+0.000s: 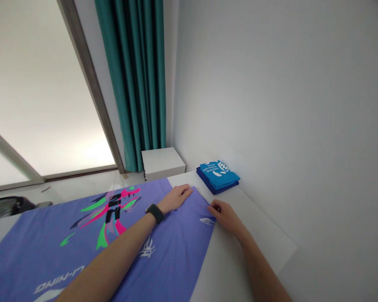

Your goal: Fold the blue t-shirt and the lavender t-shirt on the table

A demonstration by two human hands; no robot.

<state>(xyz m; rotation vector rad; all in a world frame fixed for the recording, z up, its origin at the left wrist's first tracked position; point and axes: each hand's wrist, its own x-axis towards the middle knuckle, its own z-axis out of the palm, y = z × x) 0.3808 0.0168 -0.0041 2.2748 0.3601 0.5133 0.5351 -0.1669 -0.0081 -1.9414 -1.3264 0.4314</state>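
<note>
Purple shirt point(176, 241) lies on the white desk point(227, 262), long from left to right.
At its right end, the right hand point(224, 214) pinches the edge; the left hand point(175, 197) touches too, its grip cannot be told. The left forearm point(122, 253) crosses above; folded clothes point(219, 175) lie just beyond, near the wall point(271, 117).

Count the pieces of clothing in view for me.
3: the purple shirt spread across the white table, the bright blue folded piece near the wall, and the dark blue folded piece under it. More may be hidden in that pile.
</note>
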